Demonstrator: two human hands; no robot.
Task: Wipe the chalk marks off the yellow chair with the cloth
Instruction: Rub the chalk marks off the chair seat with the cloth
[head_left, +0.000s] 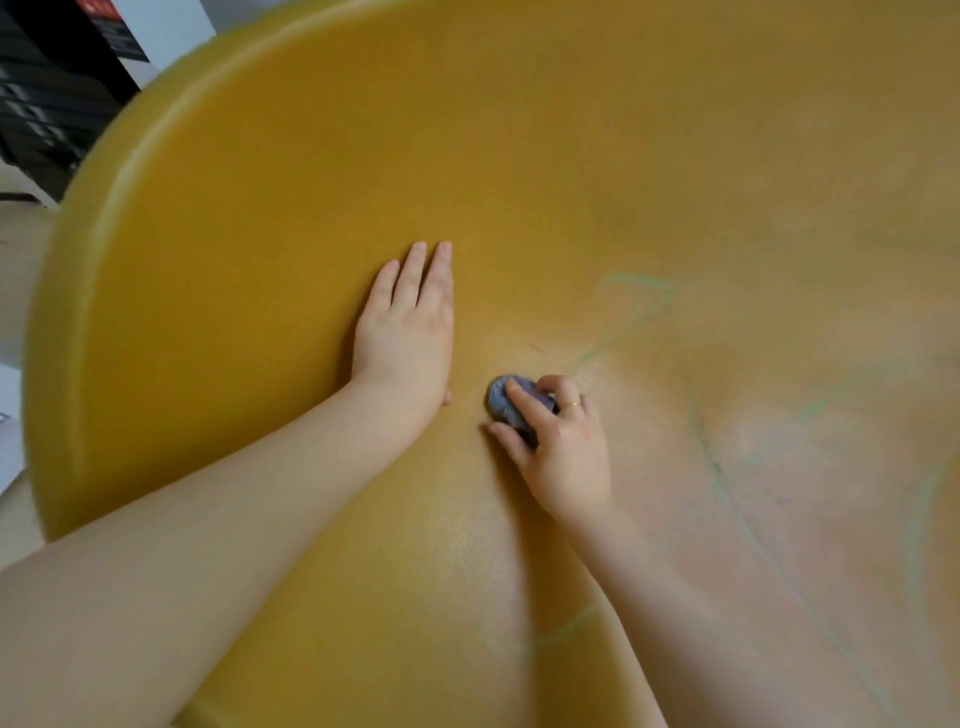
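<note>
Mid-frame on yellow chair (260, 208): left hand (405, 332) flat, fingers straight together; right hand (561, 447) fingers clamped on bunched grey cloth (501, 402), chalk marks (639, 312) just right.

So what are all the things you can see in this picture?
chair: one, yellow, fills most of the view
chalk marks: several faint green lines and pale pinkish smears, on the right side of the chair
cloth: one, grey, bunched small, on the chair near the middle
dark shelves: blurred, top left corner, behind the chair
left hand: one, flat on the chair, fingers straight
right hand: one, holds the cloth, a ring on one finger
</note>
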